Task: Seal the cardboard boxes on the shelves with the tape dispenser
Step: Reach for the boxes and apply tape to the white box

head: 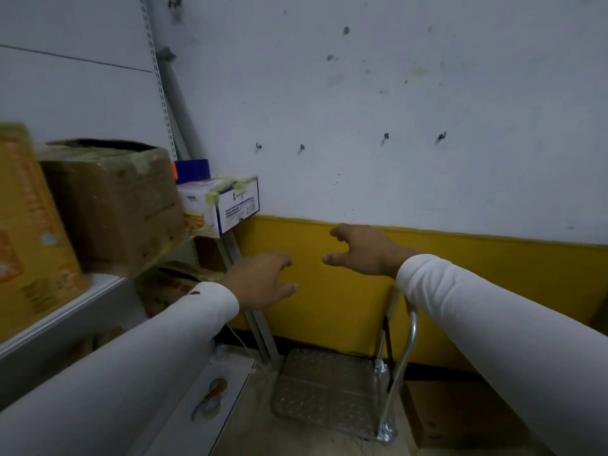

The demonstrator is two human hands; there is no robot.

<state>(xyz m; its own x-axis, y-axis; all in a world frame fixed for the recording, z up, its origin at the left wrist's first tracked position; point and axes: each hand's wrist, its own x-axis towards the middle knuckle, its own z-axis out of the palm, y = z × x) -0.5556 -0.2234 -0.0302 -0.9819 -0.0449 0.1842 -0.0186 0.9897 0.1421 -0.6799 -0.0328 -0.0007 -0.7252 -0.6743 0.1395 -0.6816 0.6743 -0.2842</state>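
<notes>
Both hands are held out in the air before the yellow-and-white wall (pixel 427 143), nothing grasped: the left hand (pixel 263 279) and the right hand (pixel 360 248) are released, fingers loosely curved. A brown cardboard box (pixel 112 202) and a small white box (pixel 223 202) (sealed with pale tape) are seen on the shelf (pixel 65 311) at left. The tape dispenser (pixel 192 170), blue, sits on the white box. A metal step stool (pixel 329 390) stands on the floor below.

Yellow box (pixel 29 225) blurred, edge-cropped
</notes>
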